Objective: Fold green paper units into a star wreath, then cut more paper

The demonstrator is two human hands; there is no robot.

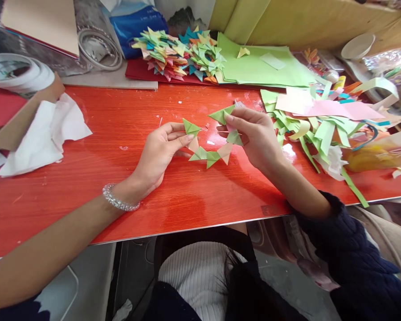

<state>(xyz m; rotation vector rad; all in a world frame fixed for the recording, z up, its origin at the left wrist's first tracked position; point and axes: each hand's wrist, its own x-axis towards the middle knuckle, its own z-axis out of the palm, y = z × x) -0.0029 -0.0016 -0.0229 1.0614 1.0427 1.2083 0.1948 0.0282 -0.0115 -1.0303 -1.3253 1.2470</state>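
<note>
A curved chain of folded paper triangles, green and pale pink, hangs between my two hands above the red table. My left hand pinches its left end, where a green triangle sticks up past the thumb. At the other end my right hand has its fingers closed on the chain, with a green triangle pointing left from the fingertips and a pale green one just below. The two ends are apart, with a gap between them.
Finished star-shaped paper pieces and green sheets lie at the back of the red table. Paper strips are heaped at the right. White tissue and tape rolls sit at the left.
</note>
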